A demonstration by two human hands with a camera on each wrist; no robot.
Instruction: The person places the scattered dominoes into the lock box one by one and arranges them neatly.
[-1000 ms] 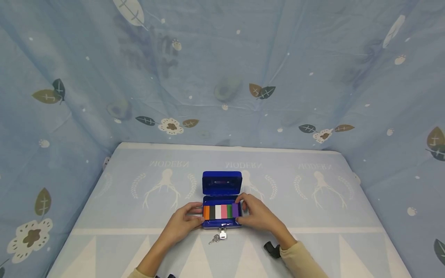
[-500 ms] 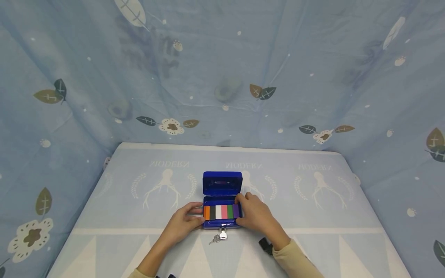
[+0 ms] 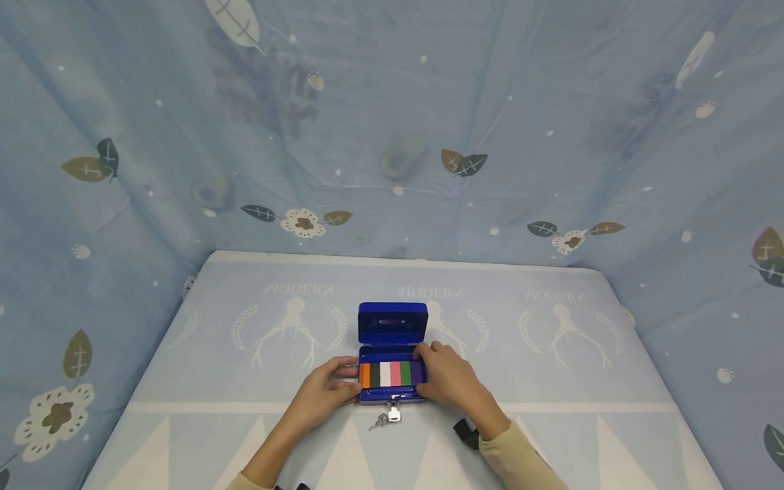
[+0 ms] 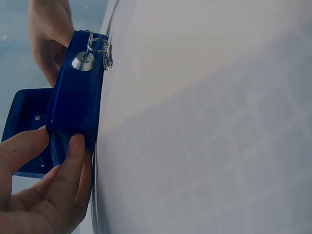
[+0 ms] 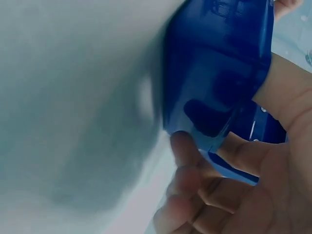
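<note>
A small blue cash box (image 3: 375, 400) stands with its lid (image 3: 392, 327) raised. Inside lies a row of coloured blocks: orange (image 3: 364, 376), black (image 3: 375, 376), white (image 3: 384, 374), pink (image 3: 395, 373), green (image 3: 405, 373) and purple (image 3: 417, 371). My left hand (image 3: 318, 395) holds the box's left end, thumb at the rim and fingers along the outer wall in the left wrist view. At the right end, my right hand (image 3: 453, 378) pinches the purple block, thumb near and forefinger far. In the right wrist view, the box wall (image 5: 214, 63) hides the blocks.
Keys (image 3: 381, 422) hang from the silver lock (image 4: 84, 61) on the box front. A patterned cloth (image 3: 551, 381) covers the table, with blue fabric walls (image 3: 392, 109) behind and at both sides. A black device (image 3: 468, 433) sits by my right wrist.
The purple block has sunk lower, level with the row. My right hand has shifted slightly and its forearm has swung a little left. The left hand has stayed on the box.
</note>
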